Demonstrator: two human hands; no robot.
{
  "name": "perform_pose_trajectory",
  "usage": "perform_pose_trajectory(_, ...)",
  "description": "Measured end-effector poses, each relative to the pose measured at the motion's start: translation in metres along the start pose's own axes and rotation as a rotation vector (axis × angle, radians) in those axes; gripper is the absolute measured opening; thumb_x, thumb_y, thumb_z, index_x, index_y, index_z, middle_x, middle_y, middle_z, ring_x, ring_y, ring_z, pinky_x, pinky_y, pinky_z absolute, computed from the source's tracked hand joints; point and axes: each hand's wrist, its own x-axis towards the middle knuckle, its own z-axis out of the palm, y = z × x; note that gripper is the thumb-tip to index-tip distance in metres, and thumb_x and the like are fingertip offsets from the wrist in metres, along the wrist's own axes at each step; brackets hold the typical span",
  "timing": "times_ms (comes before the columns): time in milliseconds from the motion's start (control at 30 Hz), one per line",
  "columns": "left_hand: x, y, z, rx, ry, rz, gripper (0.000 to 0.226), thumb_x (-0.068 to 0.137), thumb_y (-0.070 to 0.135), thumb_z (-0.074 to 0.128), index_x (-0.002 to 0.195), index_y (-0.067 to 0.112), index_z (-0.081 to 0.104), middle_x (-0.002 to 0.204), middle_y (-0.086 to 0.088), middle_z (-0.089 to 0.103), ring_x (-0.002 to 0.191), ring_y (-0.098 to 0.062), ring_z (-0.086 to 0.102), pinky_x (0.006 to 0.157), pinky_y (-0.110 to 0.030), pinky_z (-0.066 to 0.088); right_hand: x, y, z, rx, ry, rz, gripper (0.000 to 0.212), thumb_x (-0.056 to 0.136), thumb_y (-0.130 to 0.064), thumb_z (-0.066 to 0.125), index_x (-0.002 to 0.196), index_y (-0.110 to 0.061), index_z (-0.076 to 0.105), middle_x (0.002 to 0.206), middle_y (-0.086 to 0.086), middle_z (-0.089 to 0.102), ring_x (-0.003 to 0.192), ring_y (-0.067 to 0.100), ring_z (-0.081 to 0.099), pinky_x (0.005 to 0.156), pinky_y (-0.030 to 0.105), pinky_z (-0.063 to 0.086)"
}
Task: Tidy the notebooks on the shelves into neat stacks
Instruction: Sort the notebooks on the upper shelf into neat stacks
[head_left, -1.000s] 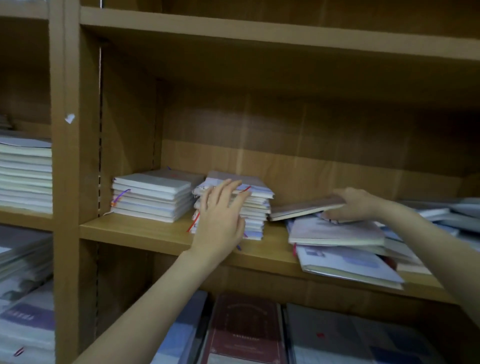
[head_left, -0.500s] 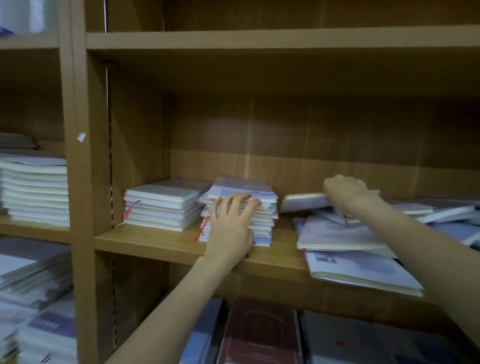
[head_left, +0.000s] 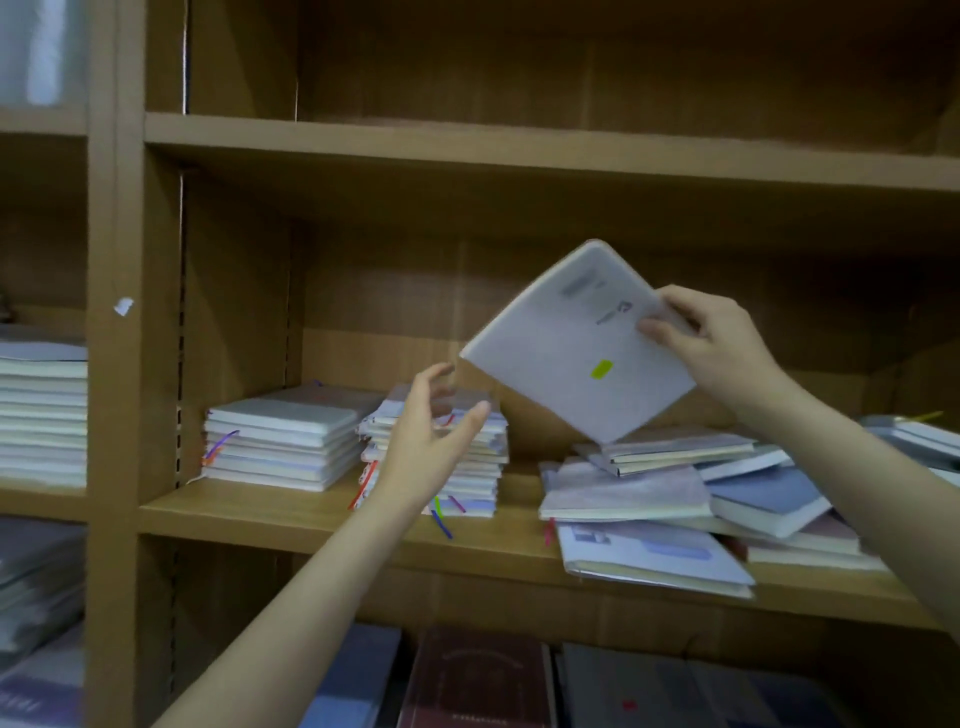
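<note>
Item 1: pale notebook (head_left: 576, 345), held in the air above the middle shelf (head_left: 291, 519), tilted so one corner points up and another down; small yellow-green sticker on its cover. Right hand (head_left: 711, 345) pinches its right corner, thumb on the cover, fingers behind: grip grasping the notebook.

Item 2: left hand (head_left: 428, 441), raised in front of the second stack, fingers spread and loosely bent, holding nothing: grip released. It sits just below the held notebook's left corner, not touching it.

Item 3: left stack (head_left: 280, 441), neat pile of light notebooks at the left end of the middle shelf, against the upright panel; purple and orange ribbon at its left side.

Item 4: second stack (head_left: 478, 467), just beside the left stack, taller, less even, with red, green and blue ribbons hanging at the shelf's front edge.

Item 5: loose pile (head_left: 675, 499), unsorted notebooks lying overlapped at angles over the right part of the shelf; the lowest one overhangs the front edge.

Item 6: side stack (head_left: 41, 410), in the neighbouring compartment to the left.
</note>
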Motion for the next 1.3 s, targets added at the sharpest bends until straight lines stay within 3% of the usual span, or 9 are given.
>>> perform_pose_trajectory(200, 0.011, 0.023, -0.010, -0.252, 0.126, 0.091, 0.029, 0.080, -0.004, 0.066, 0.104, 0.011, 0.063, 0.086, 0.002, 0.065, 0.073, 0.003, 0.061, 0.068, -0.014, 0.050, -0.001, -0.024, 0.017, 0.069, 0.123, -0.179, 0.023, 0.086, -0.009, 0.063, 0.104, -0.023, 0.067, 0.098, -0.015, 0.060, 0.099, 0.012, 0.041, 0.079, 0.015, 0.033)
perform_pose_trajectory(333, 0.022, 0.014, -0.034, 0.159, 0.297, 0.304, 0.030, 0.081, -0.005, 0.063, 0.102, 0.016, 0.068, 0.104, -0.003, 0.062, 0.097, -0.004, 0.057, 0.086, -0.011, 0.042, 0.013, -0.012, 0.045, -0.298, -0.116, -0.170, 0.034, 0.096, -0.013, 0.048, 0.127, -0.023, 0.058, 0.126, 0.000, 0.055, 0.117, 0.026, 0.041, 0.097, 0.033, 0.032)
perform_pose_trajectory(400, 0.029, 0.000, -0.044, 0.494, 0.174, 0.181, 0.037, 0.083, -0.008, 0.056, 0.108, 0.016, 0.068, 0.119, -0.006, 0.059, 0.109, -0.015, 0.054, 0.090, -0.015, 0.039, 0.009, 0.001, 0.049, -0.467, -0.385, -0.025, 0.039, 0.097, -0.019, 0.046, 0.135, -0.027, 0.047, 0.139, 0.003, 0.045, 0.128, 0.029, 0.037, 0.107, 0.048, 0.030)
perform_pose_trajectory(533, 0.034, -0.017, -0.049, 0.793, -0.122, -0.067, 0.044, 0.085, -0.002, 0.047, 0.122, 0.019, 0.060, 0.138, -0.007, 0.048, 0.129, -0.025, 0.041, 0.105, -0.035, 0.030, -0.014, 0.028, 0.024, -0.402, -0.681, 0.229, 0.046, 0.092, -0.038, 0.054, 0.134, -0.021, 0.047, 0.142, 0.002, 0.044, 0.130, 0.020, 0.040, 0.103, 0.030, 0.031)
perform_pose_trajectory(667, 0.014, -0.010, -0.014, 0.904, -0.171, 0.297, 0.038, 0.080, 0.018, 0.048, 0.116, 0.020, 0.060, 0.138, -0.005, 0.044, 0.137, -0.026, 0.027, 0.111, -0.051, 0.012, -0.036, 0.046, 0.009, -0.288, -0.931, 0.361, 0.065, 0.077, -0.059, 0.060, 0.135, -0.034, 0.043, 0.146, -0.009, 0.034, 0.135, 0.013, 0.030, 0.107, 0.029, 0.025)
perform_pose_trajectory(733, 0.003, -0.007, 0.008, 0.776, -0.260, 0.504, 0.042, 0.073, 0.028, 0.041, 0.104, 0.015, 0.066, 0.124, -0.009, 0.055, 0.125, -0.028, 0.044, 0.105, -0.046, 0.029, -0.043, 0.047, 0.007, -0.258, -0.974, 0.347, 0.068, 0.075, -0.058, 0.063, 0.136, -0.038, 0.039, 0.147, -0.013, 0.030, 0.138, 0.010, 0.025, 0.107, 0.026, 0.021)
perform_pose_trajectory(833, -0.012, -0.008, 0.035, 0.605, -0.510, 0.457, 0.050, 0.074, 0.041, 0.040, 0.109, 0.015, 0.065, 0.122, -0.005, 0.056, 0.115, -0.018, 0.050, 0.099, -0.017, 0.029, -0.049, 0.045, 0.006, -0.322, -1.047, 0.308, 0.072, 0.077, -0.053, 0.065, 0.140, -0.037, 0.034, 0.149, -0.015, 0.026, 0.139, 0.008, 0.021, 0.105, 0.021, 0.017)
perform_pose_trajectory(1067, -0.027, -0.019, 0.053, 0.478, -0.628, 0.247, 0.086, 0.064, 0.069, 0.053, 0.137, 0.025, 0.040, 0.133, 0.015, 0.040, 0.123, 0.002, 0.035, 0.096, -0.003, 0.021, -0.066, 0.057, 0.000, -0.409, -0.508, 0.069, 0.038, 0.086, -0.049, 0.055, 0.115, -0.027, 0.066, 0.119, -0.004, 0.064, 0.107, 0.014, 0.057, 0.089, 0.034, 0.047)
perform_pose_trajectory(1300, -0.032, -0.014, 0.049, 0.401, -0.606, 0.209, 0.086, 0.057, 0.069, 0.058, 0.131, 0.044, 0.021, 0.135, 0.024, 0.031, 0.125, 0.011, 0.027, 0.098, 0.003, 0.016, -0.059, 0.072, -0.009, -0.549, -0.334, 0.084, 0.040, 0.088, -0.055, 0.044, 0.099, -0.021, 0.061, 0.090, 0.003, 0.064, 0.088, 0.026, 0.059, 0.071, 0.039, 0.048)
